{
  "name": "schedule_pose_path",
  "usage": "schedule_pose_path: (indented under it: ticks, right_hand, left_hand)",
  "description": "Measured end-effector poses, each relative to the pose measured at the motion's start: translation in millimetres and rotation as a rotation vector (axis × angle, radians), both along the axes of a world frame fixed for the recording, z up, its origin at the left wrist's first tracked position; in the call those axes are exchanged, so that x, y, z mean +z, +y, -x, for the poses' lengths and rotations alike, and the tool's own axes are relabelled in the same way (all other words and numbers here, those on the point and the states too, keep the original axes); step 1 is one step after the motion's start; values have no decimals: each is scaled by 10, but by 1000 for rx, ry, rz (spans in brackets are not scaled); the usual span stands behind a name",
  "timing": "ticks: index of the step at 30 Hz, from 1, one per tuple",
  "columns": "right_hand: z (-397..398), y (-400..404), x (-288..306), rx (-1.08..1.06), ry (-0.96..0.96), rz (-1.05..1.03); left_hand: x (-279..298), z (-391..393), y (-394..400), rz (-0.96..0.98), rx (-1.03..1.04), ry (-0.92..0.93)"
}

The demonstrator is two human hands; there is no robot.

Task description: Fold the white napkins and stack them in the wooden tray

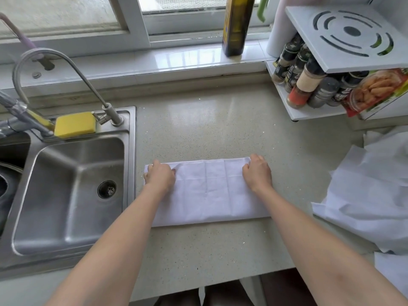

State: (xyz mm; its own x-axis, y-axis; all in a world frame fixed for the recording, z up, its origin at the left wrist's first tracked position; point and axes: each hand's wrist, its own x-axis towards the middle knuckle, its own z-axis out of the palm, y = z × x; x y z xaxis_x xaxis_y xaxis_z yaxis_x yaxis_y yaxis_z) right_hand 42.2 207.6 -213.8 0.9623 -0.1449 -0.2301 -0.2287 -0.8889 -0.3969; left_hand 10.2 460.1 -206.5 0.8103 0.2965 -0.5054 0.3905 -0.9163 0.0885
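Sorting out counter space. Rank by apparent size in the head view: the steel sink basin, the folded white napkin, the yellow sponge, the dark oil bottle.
1. Stainless steel sink basin
2. Folded white napkin
3. Dark olive-green oil bottle, top cropped and farther away, so unsure
4. Yellow rectangular sponge

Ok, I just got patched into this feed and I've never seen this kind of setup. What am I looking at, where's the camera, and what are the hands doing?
There is no machine here: a person is working with bare hands. The one picture comes from a camera worn on the person's head, looking forward and down, so the two forearms reach in from the bottom. On the speckled countertop lies a white napkin, already folded into a long band. The left hand and the right hand each grip a far corner of it, fingers curled over the edge. At the right edge lies a loose pile of white cloths, probably more napkins. A steel sink with a yellow sponge sits on the left, and a spice rack at the far right. No wooden tray is in view.
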Motion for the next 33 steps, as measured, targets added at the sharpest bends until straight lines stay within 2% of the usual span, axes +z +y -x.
schedule_pose_path:
  ticks: [24,30,33]
  right_hand:
    - [-49,64,-73,-50,42,69]
    - [-58,78,-79,-79,22,79]
    - [-49,71,-91,-64,-8,90]
  left_hand:
    - [54,-76,-75,-53,71,53]
    - [66,-114,-65,-7,175,32]
    - [57,-109,-68,33,276,-70]
